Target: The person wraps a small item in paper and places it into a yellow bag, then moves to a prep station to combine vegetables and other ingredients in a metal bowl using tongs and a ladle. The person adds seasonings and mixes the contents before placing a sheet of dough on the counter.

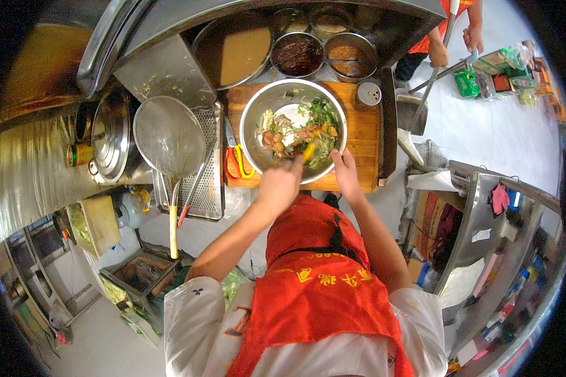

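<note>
A wide stainless steel bowl (249, 136) stands on a wooden cutting board (363, 155) before me. Shredded vegetables, chopped greens (324, 113) and pieces of sausage or meatball (272, 139) lie in it. My left hand (280, 186) reaches over the near rim, closed around a blurred utensil with a yellow part (309, 151); its lower end is lost among the food. On the near right, my right hand (346, 172) grips the bowl's rim, thumb uppermost. Scissors with red and yellow handles (233, 162) lie on the board just left of the bowl.
Behind the bowl are metal bowls of dark chilli sauce (296, 54) and chopped topping (348, 55), plus a pan of brown liquid (245, 52). A shaker (369, 94) stands at right. Left, a mesh strainer (170, 136) rests over a perforated tray (203, 188). Another person's hands (437, 51) hold a pole.
</note>
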{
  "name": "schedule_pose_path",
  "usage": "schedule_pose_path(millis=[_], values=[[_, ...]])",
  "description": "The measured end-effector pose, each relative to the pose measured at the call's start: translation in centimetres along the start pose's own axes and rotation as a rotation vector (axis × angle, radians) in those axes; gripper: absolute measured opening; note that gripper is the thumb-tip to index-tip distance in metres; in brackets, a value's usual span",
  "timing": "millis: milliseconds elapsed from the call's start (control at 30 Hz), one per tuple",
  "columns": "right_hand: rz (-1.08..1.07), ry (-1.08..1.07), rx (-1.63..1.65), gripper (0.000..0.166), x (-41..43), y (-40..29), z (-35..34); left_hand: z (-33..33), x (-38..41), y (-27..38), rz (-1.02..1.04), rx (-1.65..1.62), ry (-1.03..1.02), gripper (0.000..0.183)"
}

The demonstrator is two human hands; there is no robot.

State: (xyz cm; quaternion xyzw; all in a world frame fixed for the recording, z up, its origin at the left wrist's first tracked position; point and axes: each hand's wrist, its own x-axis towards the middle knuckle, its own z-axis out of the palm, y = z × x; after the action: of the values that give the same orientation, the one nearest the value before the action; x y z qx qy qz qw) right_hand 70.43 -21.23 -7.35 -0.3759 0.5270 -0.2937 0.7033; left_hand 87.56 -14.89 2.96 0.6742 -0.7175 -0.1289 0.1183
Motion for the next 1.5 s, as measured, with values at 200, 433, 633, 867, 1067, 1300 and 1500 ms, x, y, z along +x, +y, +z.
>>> schedule_pose_path(millis=[200, 433, 633, 867, 1067, 1300, 1500], values=[[-0.022, 0.019, 0.027, 0.023, 0.1, -1.0, 0.7, 2.7, 5.0, -1.5, -0.135, 0.224, -0.09, 0.03], [-0.062, -0.006, -0.056, 0.024, -0.3, -0.5, 0.9, 0.9, 0.4, -0.9, -0.043, -0.049, -0.175, 0.033], [0.041, 0.053, -0.017, 0.029, -1.2, -2.5, 1.2, 0.0, 5.7, -4.1, -0.175, 0.103, 0.124, 0.021], [-0.059, -0.018, -0.059, 0.029, -0.3, -0.5, 0.9, 0.4, 4.7, -6.9, -0.158, 0.347, -0.236, 0.047], [-0.048, -0.005, 0.021, 0.029, -0.6, -1.3, 0.8, -4.3, -2.2, -4.0, -0.175, 0.16, -0.192, 0.025], [-0.103, -0.073, -0.105, 0.032, 0.9, -0.1, 0.2, 3.0, 2.5, -4.5, -0.193, 0.012, 0.159, 0.022], [-0.132, -0.033, -0.134, 0.026, -0.3, -1.0, 0.8, -1.0, 2.1, -7.8, -0.404, 0.112, 0.137, 0.025]])
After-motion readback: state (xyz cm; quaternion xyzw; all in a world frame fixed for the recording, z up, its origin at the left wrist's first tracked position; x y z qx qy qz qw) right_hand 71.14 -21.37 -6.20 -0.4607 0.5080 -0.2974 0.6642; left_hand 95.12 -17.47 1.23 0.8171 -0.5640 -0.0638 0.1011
